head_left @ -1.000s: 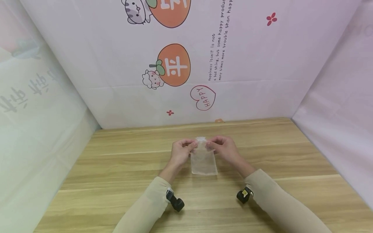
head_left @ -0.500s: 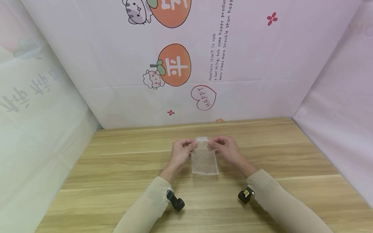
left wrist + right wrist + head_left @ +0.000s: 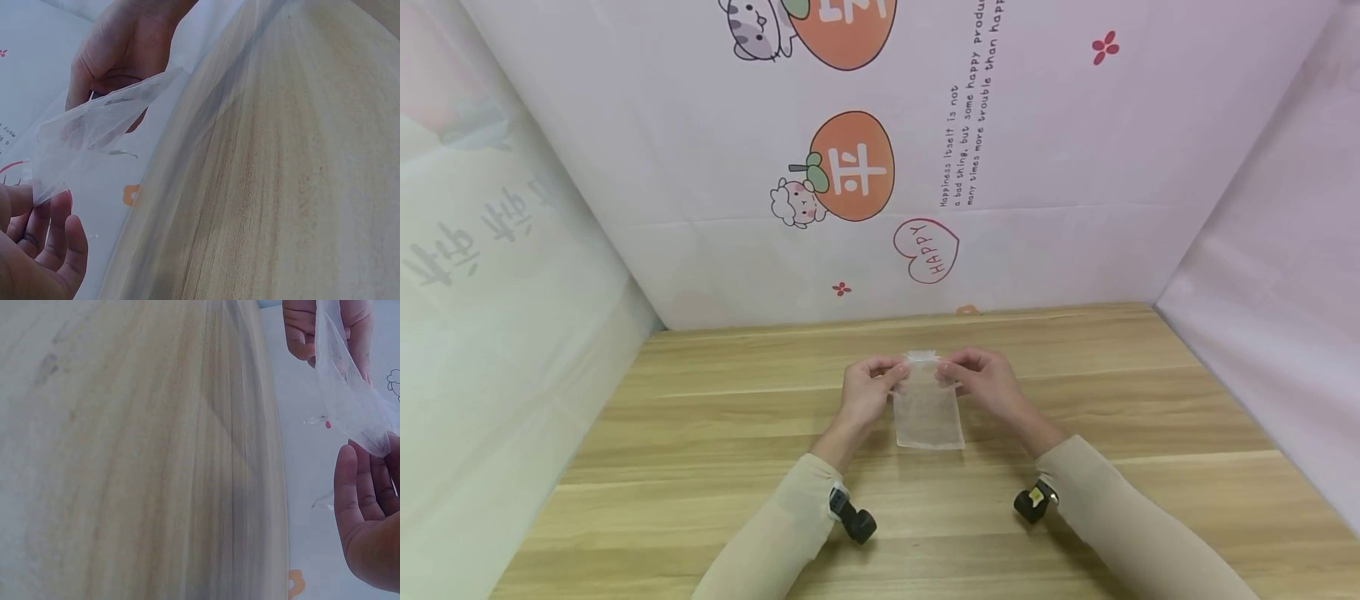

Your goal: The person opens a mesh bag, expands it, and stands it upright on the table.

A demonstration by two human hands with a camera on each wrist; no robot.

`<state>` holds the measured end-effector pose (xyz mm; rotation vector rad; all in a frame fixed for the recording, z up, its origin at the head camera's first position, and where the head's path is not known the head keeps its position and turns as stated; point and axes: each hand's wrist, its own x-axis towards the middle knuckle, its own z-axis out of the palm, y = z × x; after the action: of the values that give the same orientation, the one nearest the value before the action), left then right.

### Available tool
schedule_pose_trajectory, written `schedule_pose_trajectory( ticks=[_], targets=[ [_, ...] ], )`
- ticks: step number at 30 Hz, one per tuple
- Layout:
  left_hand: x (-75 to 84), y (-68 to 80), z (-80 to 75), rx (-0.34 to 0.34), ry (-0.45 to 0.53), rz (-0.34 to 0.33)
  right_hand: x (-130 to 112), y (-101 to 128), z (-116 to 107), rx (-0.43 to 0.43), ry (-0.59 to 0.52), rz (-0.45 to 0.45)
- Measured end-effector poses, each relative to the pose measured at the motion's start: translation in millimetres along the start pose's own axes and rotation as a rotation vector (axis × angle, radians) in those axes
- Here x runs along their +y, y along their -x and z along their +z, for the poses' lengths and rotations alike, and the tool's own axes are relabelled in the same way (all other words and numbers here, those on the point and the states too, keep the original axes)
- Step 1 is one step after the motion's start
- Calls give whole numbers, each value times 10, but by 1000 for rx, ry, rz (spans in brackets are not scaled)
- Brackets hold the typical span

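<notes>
Over the last second your right hand [image 3: 985,383] edged slightly to the right along the top of the sheer mesh pouch [image 3: 927,412], and the pouch's lower edge drifted a touch rightward with it, while your head camera tipped marginally, nudging the wall prints upward in frame.

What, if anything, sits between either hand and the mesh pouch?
Nothing visible does. The left hand and right hand each pinch a top corner of the pouch, held above the table.

The backdrop [image 3: 1075,167] bears a heart [image 3: 927,251] reading "HAPPY".
</notes>
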<state>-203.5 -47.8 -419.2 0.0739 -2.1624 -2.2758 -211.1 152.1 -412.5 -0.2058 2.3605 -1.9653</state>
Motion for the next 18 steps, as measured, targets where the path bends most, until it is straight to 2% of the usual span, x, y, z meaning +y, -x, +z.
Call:
schedule_pose_trajectory(
  ticks=[18],
  targets=[
    [-15,-15,-15,15,39,-11,-6,-7,8,3,-49,11]
  ],
)
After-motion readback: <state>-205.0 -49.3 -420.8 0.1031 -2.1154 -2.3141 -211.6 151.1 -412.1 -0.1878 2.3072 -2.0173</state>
